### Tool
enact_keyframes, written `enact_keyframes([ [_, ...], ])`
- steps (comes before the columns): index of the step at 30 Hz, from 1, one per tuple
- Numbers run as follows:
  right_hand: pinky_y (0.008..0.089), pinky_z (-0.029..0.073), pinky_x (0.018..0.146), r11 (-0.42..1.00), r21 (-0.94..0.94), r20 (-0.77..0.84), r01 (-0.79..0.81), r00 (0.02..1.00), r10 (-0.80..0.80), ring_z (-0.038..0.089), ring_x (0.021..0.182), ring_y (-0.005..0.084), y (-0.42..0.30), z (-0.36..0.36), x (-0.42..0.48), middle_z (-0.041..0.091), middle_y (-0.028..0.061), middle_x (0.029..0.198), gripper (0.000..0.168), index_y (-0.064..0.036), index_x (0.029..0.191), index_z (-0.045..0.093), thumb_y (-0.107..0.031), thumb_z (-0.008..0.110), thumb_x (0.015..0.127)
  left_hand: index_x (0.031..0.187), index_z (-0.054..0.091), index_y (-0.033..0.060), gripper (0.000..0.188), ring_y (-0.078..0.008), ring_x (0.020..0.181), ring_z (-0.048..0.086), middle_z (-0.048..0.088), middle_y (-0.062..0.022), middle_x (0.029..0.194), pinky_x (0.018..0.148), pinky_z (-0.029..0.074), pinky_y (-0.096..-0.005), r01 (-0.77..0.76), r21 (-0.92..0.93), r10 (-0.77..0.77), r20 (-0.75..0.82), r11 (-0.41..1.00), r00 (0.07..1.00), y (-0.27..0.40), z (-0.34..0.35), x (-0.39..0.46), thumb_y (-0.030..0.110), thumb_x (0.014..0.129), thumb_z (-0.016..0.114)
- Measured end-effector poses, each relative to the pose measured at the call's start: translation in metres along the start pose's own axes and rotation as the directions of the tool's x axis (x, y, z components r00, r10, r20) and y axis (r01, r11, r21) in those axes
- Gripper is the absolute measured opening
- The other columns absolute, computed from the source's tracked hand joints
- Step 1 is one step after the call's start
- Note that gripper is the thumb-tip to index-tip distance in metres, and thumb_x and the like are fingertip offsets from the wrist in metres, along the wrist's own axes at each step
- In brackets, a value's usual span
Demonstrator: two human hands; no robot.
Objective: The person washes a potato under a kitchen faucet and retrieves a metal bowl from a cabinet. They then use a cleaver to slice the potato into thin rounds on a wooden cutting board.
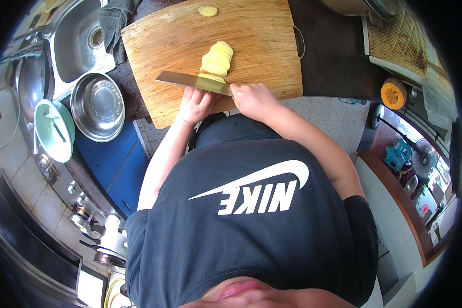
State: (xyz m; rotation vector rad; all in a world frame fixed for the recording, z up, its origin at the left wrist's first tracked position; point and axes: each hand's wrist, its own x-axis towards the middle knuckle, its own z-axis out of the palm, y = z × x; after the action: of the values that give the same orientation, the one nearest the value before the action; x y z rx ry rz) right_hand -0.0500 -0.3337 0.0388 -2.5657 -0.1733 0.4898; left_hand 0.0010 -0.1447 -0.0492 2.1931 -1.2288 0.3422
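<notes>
On a wooden cutting board lies an overlapping row of pale yellow slices, apparently potato. My right hand grips the handle end of a cleaver. Its wide blade points left across the board and touches or nearly touches the near end of the row. My left hand is close against the near side of the blade with its fingers curled. Whatever may be under those fingers is hidden. A single loose slice rests by the board's far edge.
Left of the board are a steel basin, a mint-green bowl, a sink and a dark cloth. A metal ring handle juts from the board's right side. Further right sits a cut pumpkin.
</notes>
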Motion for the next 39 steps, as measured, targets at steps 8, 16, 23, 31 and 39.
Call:
enact_keyframes([
  [8, 0.0423, 0.050, 0.056, 0.999, -0.037, 0.015, -0.014, 1.000, 0.014, 0.064, 0.066, 0.0311, 0.003, 0.007, 0.022, 0.063, 0.0159, 0.069, 0.014, -0.003, 0.073, 0.060, -0.012, 0.049, 0.076, 0.085, 0.058, 0.0088, 0.025, -0.0250, 0.087, 0.054, 0.053, -0.0084, 0.095, 0.073, 0.046, -0.0385, -0.022, -0.026, 0.021, -0.018, 0.999, 1.000, 0.003, -0.005, 0.007, 0.019, 0.068, 0.072],
  [16, 0.0443, 0.049, 0.065, 0.977, 0.187, 0.069, -0.098, 0.994, 0.086, 0.062, 0.073, 0.0351, 0.023, -0.004, 0.031, 0.064, 0.0185, 0.081, 0.026, -0.010, 0.104, 0.061, -0.025, 0.047, 0.087, 0.097, 0.056, 0.0093, 0.040, -0.0275, 0.091, 0.052, 0.051, -0.0090, 0.099, 0.077, 0.044, -0.0394, -0.018, -0.055, 0.017, -0.014, 0.998, 1.000, 0.002, -0.004, 0.004, 0.011, 0.062, 0.075],
  [23, 0.0410, 0.050, 0.058, 0.997, 0.072, -0.062, 0.020, 0.998, -0.016, 0.062, 0.063, 0.0320, 0.013, -0.019, 0.015, 0.064, 0.0159, 0.072, 0.027, -0.012, 0.109, 0.060, -0.024, 0.051, 0.087, 0.097, 0.056, 0.0086, 0.039, -0.0282, 0.092, 0.052, 0.051, -0.0099, 0.101, 0.078, 0.044, -0.0402, 0.006, -0.053, -0.006, 0.001, 0.999, 1.000, 0.005, -0.007, 0.004, 0.011, 0.063, 0.074],
  [31, 0.0389, 0.050, 0.053, 0.998, -0.062, -0.021, -0.008, 1.000, 0.007, 0.062, 0.059, 0.0284, -0.007, -0.028, -0.027, 0.064, 0.0132, 0.069, 0.029, -0.010, 0.110, 0.058, -0.019, 0.055, 0.083, 0.095, 0.060, 0.0054, 0.031, -0.0300, 0.096, 0.053, 0.053, -0.0125, 0.104, 0.084, 0.044, -0.0424, 0.013, -0.021, -0.013, -0.019, 1.000, 1.000, 0.004, -0.005, -0.003, 0.012, 0.067, 0.070],
  [39, 0.0377, 0.050, 0.053, 0.996, -0.090, -0.002, -0.026, 1.000, 0.026, 0.062, 0.058, 0.0272, -0.014, -0.032, -0.046, 0.062, 0.0130, 0.066, 0.032, -0.008, 0.112, 0.057, -0.016, 0.055, 0.081, 0.099, 0.060, 0.0014, 0.035, -0.0357, 0.098, 0.051, 0.053, -0.0157, 0.105, 0.085, 0.044, -0.0442, 0.054, -0.028, -0.052, 0.047, 0.998, 0.998, 0.004, -0.003, -0.009, -0.001, 0.064, 0.060],
])
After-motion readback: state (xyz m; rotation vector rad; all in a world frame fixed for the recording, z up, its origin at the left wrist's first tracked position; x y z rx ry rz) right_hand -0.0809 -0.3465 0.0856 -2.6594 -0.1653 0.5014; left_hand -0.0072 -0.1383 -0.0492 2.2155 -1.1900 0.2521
